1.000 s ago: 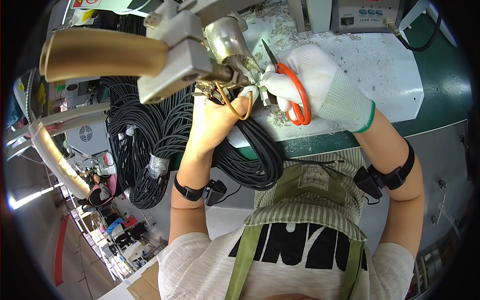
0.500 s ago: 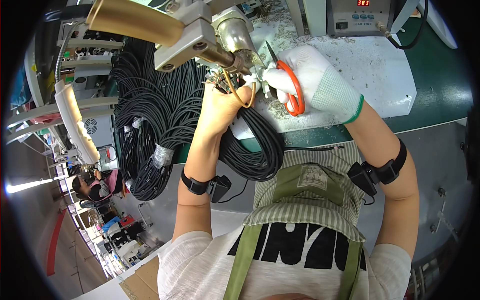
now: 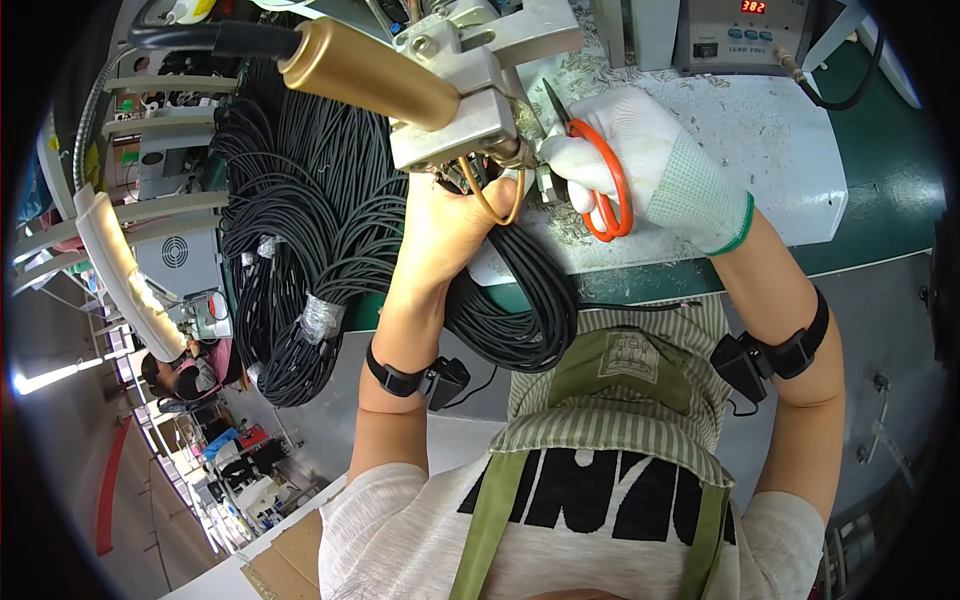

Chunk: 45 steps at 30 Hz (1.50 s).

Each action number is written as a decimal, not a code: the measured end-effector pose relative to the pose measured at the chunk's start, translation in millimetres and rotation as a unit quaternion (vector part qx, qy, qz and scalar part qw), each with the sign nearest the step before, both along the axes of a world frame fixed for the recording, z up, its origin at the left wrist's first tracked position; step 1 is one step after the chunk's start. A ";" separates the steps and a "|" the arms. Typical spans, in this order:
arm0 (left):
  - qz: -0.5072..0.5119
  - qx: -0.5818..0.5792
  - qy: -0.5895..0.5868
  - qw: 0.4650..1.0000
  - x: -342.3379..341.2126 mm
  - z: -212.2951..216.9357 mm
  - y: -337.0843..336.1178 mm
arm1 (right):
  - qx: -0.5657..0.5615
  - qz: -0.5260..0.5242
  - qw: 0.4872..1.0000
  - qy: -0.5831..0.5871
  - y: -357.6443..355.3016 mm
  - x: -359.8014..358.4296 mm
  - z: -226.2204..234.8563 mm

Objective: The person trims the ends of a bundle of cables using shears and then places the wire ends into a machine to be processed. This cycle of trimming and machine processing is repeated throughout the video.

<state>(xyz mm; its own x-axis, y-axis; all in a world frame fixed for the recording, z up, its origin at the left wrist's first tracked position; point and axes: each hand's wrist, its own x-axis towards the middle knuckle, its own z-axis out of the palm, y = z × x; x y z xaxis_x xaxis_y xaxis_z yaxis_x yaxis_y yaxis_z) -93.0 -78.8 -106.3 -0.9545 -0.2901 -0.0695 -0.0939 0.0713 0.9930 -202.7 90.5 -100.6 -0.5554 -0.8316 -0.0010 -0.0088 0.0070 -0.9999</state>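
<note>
My bare left hand is closed round a bundle of black cables, which hangs in a loop from it over the table edge. Its fingertips and the cable ends are mostly covered by the soldering head, a metal clamp block with a gold-coloured cylinder and a bent copper-coloured tube. Close beside it on the right, my right hand, in a white glove with a green cuff, holds scissors with red-orange handles. The scissors' dark tip points up and away from me.
More black cables are heaped at the left, partly wrapped in clear plastic. A white board strewn with wire scraps covers part of the green table. A control box stands at the back right; a lamp hangs left.
In the picture, the soldering head has shifted right and down and now covers more of my left fingers and the cable ends. Both hands appear slightly further right, keeping their holds.
</note>
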 end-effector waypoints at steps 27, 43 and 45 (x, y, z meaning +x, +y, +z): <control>-0.138 0.507 0.260 0.810 77.9 7.9 56.4 | 0.112 0.005 0.981 0.159 71.4 105.3 42.8; -0.190 0.175 0.222 0.940 75.0 30.7 91.3 | 0.003 -0.082 0.996 -0.029 80.6 124.1 25.8; -0.199 0.171 0.213 0.941 71.2 31.3 93.1 | 0.024 -0.032 0.990 -0.134 87.6 119.5 26.3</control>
